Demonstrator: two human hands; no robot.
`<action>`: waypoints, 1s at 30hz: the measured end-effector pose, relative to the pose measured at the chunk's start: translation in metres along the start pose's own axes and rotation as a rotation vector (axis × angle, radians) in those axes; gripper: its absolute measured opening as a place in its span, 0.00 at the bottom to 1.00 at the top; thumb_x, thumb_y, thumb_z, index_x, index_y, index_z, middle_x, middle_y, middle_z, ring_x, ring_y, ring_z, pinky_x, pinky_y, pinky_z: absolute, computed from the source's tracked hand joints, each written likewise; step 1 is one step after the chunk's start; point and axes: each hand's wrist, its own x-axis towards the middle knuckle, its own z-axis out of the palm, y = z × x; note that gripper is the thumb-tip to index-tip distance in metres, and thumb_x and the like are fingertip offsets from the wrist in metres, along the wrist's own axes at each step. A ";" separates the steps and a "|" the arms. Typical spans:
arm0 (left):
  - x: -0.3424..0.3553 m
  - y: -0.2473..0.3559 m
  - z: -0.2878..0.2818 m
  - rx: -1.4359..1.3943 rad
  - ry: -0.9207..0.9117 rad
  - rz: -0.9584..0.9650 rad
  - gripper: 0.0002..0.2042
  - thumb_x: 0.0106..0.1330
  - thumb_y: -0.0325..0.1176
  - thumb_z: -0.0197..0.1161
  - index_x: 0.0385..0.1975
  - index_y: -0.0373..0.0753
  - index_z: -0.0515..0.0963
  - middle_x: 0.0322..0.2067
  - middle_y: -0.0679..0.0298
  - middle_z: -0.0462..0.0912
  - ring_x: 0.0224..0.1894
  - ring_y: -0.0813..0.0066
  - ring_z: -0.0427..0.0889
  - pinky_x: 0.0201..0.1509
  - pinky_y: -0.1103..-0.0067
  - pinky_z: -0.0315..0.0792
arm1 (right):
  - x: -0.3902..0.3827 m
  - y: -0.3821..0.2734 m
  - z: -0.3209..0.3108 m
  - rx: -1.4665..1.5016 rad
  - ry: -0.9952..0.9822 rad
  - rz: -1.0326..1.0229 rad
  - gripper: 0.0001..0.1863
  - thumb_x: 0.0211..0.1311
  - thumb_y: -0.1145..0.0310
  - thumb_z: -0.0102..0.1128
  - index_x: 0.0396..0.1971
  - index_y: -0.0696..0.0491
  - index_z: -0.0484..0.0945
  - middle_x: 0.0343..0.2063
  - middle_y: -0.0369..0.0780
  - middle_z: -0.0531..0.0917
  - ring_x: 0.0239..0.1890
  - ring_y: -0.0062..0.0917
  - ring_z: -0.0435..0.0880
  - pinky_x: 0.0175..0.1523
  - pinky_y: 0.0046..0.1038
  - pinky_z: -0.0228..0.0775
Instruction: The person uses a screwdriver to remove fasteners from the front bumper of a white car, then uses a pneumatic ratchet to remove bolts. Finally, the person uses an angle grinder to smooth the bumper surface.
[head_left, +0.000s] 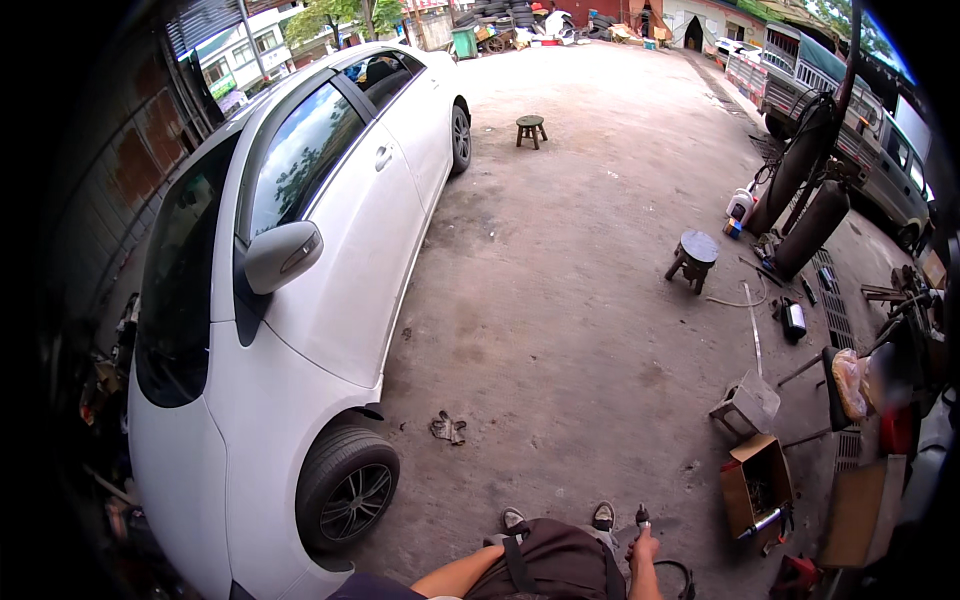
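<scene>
At the lower edge of a concrete yard (540, 330), the person's right hand (645, 547) is closed around a small dark tool (643, 517), whose narrow tip points away from the body. The tool is just to the right of the shoe (603, 515) on that side; its exact kind is too small to tell. A black hose (690, 578) curves beside the right forearm, and whether it joins the tool cannot be seen. The left forearm (447, 577) reaches in toward a dark brown cloth (550, 562) with straps, which lies across the person's front; the left hand itself is hidden, so its state cannot be told.

To the left stands a white car (345, 270), its front wheel (350, 492) near the person and turned outward. A soiled glove (448, 428) lies on the ground just beyond that wheel, well apart from both arms. To the right, an open cardboard box (735, 492) sits near a small grey stand (745, 402). Farther off are a round-topped stool (698, 248), a lower wooden stool (531, 126) and two dark cylinders, the nearer one (812, 228) leaning. Behind them, at the right, a truck (868, 140) is parked.
</scene>
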 end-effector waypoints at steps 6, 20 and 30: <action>-0.014 0.125 0.000 0.277 -0.014 0.494 0.20 0.60 0.45 0.53 0.46 0.39 0.76 0.45 0.52 0.78 0.45 0.63 0.78 0.47 0.70 0.70 | 0.086 0.035 -0.064 -0.126 0.093 0.031 0.24 0.60 0.47 0.47 0.18 0.54 0.65 0.08 0.37 0.64 0.07 0.23 0.59 0.12 0.26 0.48; -0.145 0.116 -0.030 -0.048 0.469 -0.182 0.14 0.57 0.36 0.58 0.31 0.29 0.80 0.26 0.55 0.82 0.31 0.70 0.80 0.37 0.74 0.72 | 0.113 0.016 -0.098 -0.013 -0.278 0.351 0.19 0.61 0.52 0.46 0.19 0.52 0.64 0.10 0.37 0.65 0.08 0.22 0.59 0.13 0.25 0.50; -0.213 0.138 0.005 0.021 0.242 -0.178 0.14 0.62 0.37 0.56 0.35 0.32 0.79 0.27 0.60 0.81 0.30 0.72 0.77 0.34 0.76 0.70 | 0.103 -0.056 -0.113 0.044 -0.040 0.234 0.22 0.58 0.55 0.49 0.15 0.59 0.73 0.11 0.40 0.73 0.09 0.25 0.68 0.14 0.29 0.60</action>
